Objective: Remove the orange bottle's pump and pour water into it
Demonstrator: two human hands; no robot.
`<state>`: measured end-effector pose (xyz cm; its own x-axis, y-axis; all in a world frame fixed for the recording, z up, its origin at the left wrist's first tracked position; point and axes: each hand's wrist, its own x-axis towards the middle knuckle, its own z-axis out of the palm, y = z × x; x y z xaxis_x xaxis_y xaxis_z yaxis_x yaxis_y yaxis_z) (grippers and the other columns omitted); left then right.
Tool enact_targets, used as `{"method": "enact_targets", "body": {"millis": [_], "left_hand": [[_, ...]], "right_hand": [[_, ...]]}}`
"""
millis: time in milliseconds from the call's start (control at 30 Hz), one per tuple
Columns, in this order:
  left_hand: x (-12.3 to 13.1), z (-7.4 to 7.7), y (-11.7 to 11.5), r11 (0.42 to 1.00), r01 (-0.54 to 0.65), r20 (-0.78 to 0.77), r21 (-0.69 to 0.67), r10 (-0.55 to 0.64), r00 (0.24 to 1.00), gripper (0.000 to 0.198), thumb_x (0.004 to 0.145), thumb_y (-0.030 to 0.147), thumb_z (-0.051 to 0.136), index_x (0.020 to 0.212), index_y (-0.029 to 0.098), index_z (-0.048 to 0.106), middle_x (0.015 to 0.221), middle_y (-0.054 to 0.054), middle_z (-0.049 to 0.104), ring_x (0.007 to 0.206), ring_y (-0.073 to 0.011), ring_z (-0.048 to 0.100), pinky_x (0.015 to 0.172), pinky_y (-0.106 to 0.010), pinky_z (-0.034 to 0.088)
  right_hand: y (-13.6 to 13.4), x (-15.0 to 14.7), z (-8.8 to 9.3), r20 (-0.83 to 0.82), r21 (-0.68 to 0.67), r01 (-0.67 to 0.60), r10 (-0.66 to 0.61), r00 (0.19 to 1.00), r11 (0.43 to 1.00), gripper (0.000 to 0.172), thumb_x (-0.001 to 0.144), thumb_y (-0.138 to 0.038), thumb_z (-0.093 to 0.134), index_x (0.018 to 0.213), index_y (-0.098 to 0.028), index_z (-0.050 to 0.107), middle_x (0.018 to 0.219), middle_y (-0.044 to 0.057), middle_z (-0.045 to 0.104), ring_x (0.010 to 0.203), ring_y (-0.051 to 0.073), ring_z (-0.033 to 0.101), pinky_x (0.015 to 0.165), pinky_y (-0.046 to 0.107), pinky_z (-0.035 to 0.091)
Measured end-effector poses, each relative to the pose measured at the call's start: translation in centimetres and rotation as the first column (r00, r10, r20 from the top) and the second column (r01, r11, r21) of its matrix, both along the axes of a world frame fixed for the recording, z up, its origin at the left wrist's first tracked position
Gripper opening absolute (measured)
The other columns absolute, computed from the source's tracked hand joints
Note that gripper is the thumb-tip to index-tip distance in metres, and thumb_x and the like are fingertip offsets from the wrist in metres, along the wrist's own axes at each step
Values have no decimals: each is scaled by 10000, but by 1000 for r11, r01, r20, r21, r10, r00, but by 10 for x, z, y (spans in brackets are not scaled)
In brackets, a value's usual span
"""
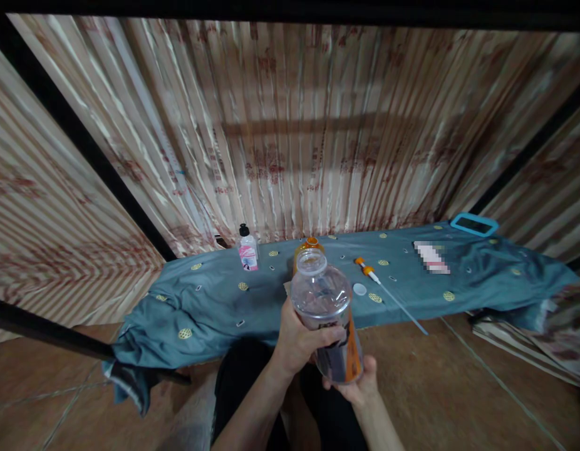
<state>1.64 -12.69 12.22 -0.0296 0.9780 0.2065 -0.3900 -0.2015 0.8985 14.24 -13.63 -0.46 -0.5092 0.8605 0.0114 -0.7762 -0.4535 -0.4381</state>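
A clear plastic bottle (328, 311) with an orange and dark label is held up in front of me, its mouth open and uncapped. My left hand (297, 341) wraps around its middle. My right hand (358, 383) cups its base from below. Behind the bottle, on the blue cloth (210, 307), stands an orange-capped container (307, 245), mostly hidden. A small white cap (359, 289) lies on the cloth just right of the bottle. Beside it lies a thin tool (381, 285) with an orange handle and a long shaft.
A small white bottle (247, 250) with a black top and pink label stands at the back left. A pink-white packet (431, 257) and a blue-framed flat object (473, 224) lie to the right. Striped curtains hang behind. Tiled floor lies below.
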Motion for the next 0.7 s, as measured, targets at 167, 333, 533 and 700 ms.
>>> {"method": "enact_targets", "body": {"millis": [167, 333, 533, 700], "left_hand": [[13, -5, 9, 993, 121, -7, 12, -121, 993, 815, 462, 382, 847, 1172, 140, 527, 1047, -100, 668, 979, -259, 631, 911, -378, 487], [0, -25, 34, 968, -149, -75, 204, 167, 983, 903, 634, 695, 603, 1361, 225, 350, 1423, -128, 405, 1305, -294, 403, 1066, -408, 371], [-29, -59, 98, 828, -489, -480, 275, 559, 676, 1048, 549, 379, 813, 1403, 238, 222, 1516, -126, 210, 1418, -299, 158, 1168, -475, 147], [-28, -80, 131, 886, -404, -517, 228, 462, 720, 1044, 498, 300, 832, 1370, 205, 266, 1444, -159, 348, 1355, -303, 323, 1127, -475, 267]], "right_hand": [[-8, 15, 11, -50, -23, 72, -73, 996, 997, 360, 581, -369, 802, 922, -273, 734, 874, 46, 783, 725, 245, 720, 493, 295, 576], [-6, 29, 18, -24, -49, 129, -131, 991, 990, 548, 563, -374, 792, 1091, -290, 671, 1085, 116, 727, 852, 317, 702, 488, 290, 544], [3, 41, 5, -10, -148, 213, -216, 976, 966, 639, 545, -304, 804, 1158, -309, 624, 956, 82, 751, 847, 359, 693, 502, 359, 546], [15, 46, -2, 24, -177, 211, -210, 977, 961, 677, 576, -326, 791, 1220, -311, 585, 978, 89, 746, 835, 337, 699, 552, 372, 575]]}}
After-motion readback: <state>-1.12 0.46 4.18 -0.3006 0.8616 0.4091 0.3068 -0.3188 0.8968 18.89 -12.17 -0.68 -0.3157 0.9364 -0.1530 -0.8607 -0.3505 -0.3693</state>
